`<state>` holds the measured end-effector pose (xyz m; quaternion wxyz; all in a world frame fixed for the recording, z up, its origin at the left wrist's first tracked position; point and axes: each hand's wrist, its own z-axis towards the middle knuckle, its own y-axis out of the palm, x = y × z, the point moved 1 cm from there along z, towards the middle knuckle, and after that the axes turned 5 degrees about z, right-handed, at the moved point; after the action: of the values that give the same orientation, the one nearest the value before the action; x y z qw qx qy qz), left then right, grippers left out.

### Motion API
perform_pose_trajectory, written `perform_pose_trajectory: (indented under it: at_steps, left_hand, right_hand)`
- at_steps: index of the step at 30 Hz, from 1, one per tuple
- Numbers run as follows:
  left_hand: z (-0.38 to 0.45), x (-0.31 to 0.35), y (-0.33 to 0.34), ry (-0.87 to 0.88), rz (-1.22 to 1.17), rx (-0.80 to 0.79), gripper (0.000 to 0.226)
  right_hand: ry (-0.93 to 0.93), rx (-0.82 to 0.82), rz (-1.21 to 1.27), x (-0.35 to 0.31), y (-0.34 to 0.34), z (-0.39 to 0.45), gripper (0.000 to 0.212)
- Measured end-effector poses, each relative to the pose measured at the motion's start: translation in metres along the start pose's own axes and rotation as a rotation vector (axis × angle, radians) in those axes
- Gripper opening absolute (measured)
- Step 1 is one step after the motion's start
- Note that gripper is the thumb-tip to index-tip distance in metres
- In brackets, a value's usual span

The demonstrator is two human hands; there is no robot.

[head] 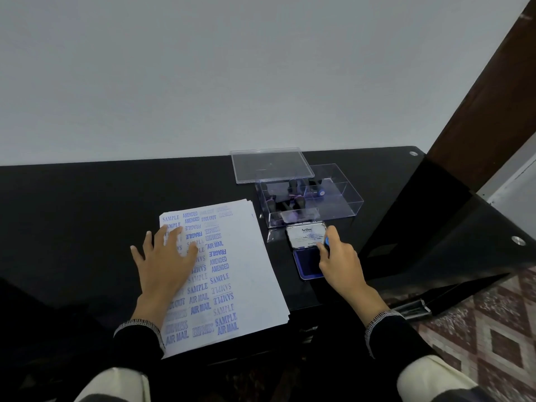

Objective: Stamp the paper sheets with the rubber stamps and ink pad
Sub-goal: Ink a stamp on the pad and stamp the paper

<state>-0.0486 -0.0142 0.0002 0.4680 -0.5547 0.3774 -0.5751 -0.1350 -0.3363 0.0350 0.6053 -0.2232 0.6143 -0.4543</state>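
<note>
Already the left hand (162,256) lies flat with fingers spread on the stack of paper sheets (232,274), whose top sheet is crowded with blue marks; a fresh print could overlap an old one, and the loose stack may slide if that hand lifts. Right of it, the right hand (339,259) grips a blue-topped rubber stamp (327,242) over the open ink pad (309,264); pressing too hard could overload it and smudge. Behind the pad, the clear plastic box (345,195) holds more dark-handled stamps (293,195), its lid (271,165) leaning off beside it
</note>
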Motion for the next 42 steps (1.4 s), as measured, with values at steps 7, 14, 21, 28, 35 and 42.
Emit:
perform_pose_trajectory:
  at_steps: [7, 14, 21, 28, 35, 42]
  left_hand:
    - [0.001, 0.000, -0.001, -0.003, 0.000, 0.004, 0.060]
    - [0.001, -0.001, -0.001, -0.003, -0.010, 0.018, 0.058]
    - [0.001, -0.002, 0.000, -0.002, -0.003, 0.007, 0.060]
    - [0.001, -0.001, -0.002, 0.058, -0.035, 0.009, 0.058]
    - [-0.001, 0.007, -0.004, 0.272, 0.047, 0.025, 0.046]
    - [0.013, 0.022, -0.007, 0.261, -0.216, -0.090, 0.051]
  right_hand:
    - [0.090, -0.050, 0.124, -0.004, -0.009, 0.005, 0.019]
    - [0.014, -0.038, 0.061, -0.028, 0.009, -0.015, 0.017]
    - [0.006, -0.042, -0.012, -0.032, 0.008, -0.010, 0.017]
    - [0.097, -0.201, -0.074, -0.040, 0.000, 0.006, 0.015]
    - [-0.022, -0.230, 0.397, -0.113, 0.014, 0.032, 0.021]
    - [-0.153, -0.255, 0.359, -0.149, 0.061, 0.085, 0.030]
